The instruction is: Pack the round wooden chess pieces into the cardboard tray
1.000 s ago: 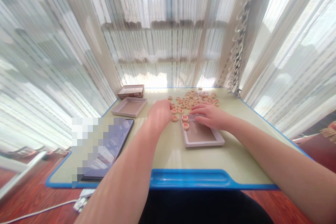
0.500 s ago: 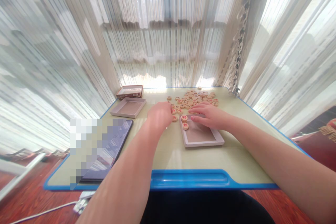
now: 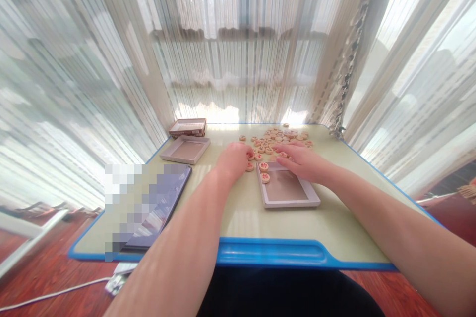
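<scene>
My left hand (image 3: 234, 161) is over the near left side of the loose xiangqi pieces, its fingers curled down at a red-marked piece (image 3: 258, 157). Whatever its fingertips pinch, if anything, is hidden. My right hand (image 3: 305, 162) is spread above the far right edge of a shallow pale box tray (image 3: 292, 205). Its thumb and fingers are apart, with a few pieces lying on the table just beneath and between them. Two red-marked pieces, one upper (image 3: 264, 166) and one lower (image 3: 265, 178), sit along the tray's left side.
Behind my hands a heap of round wooden pieces (image 3: 278, 136) spreads on the blue-edged table (image 3: 238, 218). At left are another shallow tray (image 3: 193, 161), a brown-sided box (image 3: 188, 128) and a tablet (image 3: 163, 208). One piece (image 3: 286, 125) lies near the back edge.
My left fingers have moved slightly right and lower onto the near pieces. My right fingers have opened a little over the pieces behind the tray. The view has shifted slightly.
</scene>
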